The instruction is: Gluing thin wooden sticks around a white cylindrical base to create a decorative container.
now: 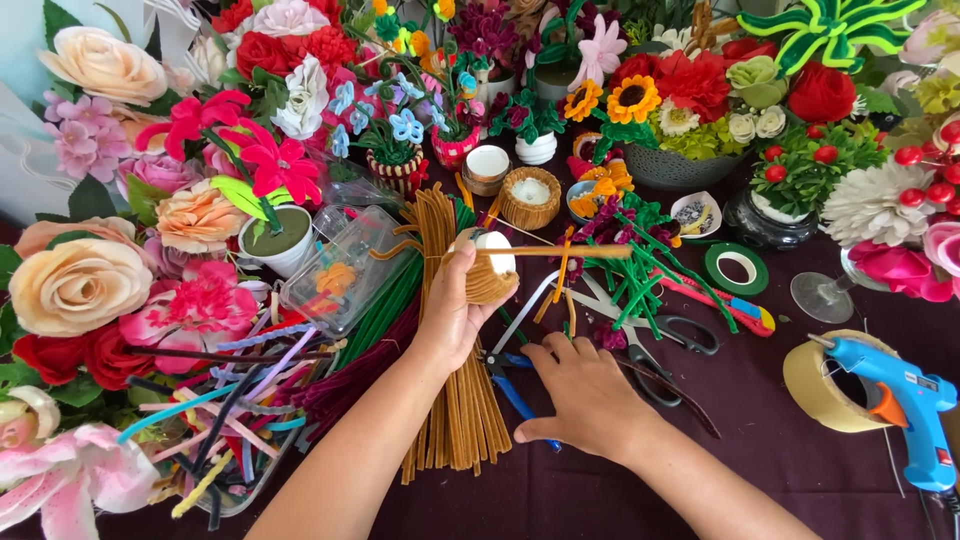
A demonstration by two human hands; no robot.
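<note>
While the left hand [452, 310] holds a small ball half wound in brown pipe cleaner [488, 268] above the brown bundle [462, 400], the right hand [585, 395], fingers spread and grasping nothing, rests on blue-handled pliers [510, 385] on the desk [800, 450]. Winding looks paused; cutting needs the pliers gripped.

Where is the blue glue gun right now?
The blue glue gun is at the right edge of the head view, resting against the roll of tan tape.
</note>
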